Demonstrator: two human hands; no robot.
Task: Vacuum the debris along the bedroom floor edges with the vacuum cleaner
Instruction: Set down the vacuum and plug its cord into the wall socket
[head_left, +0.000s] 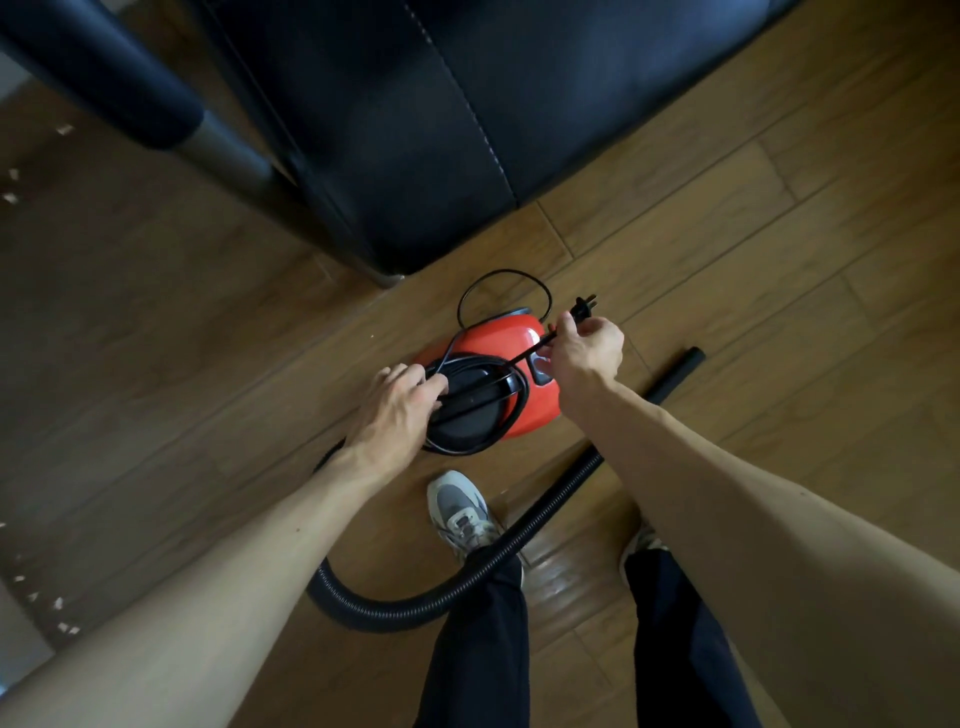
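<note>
A small red vacuum cleaner (506, 343) with a black top sits on the wooden floor below me. Its black power cord (470, 296) is coiled around the top and loops out behind the body. My right hand (584, 351) pinches the cord just below the plug (583, 307) and holds it taut above the vacuum. My left hand (397, 408) rests on the left side of the black top, fingers on the coiled cord. The ribbed black hose (467, 577) curves across the floor over my left leg. White debris scraps (10, 197) lie along the left floor edge.
A black leather bed frame (415, 130) with a metal leg (223, 150) stands just behind the vacuum. A black tube (680, 371) lies on the floor to the right. My grey shoe (460, 514) is planted right in front of the vacuum. More scraps (57, 605) lie lower left.
</note>
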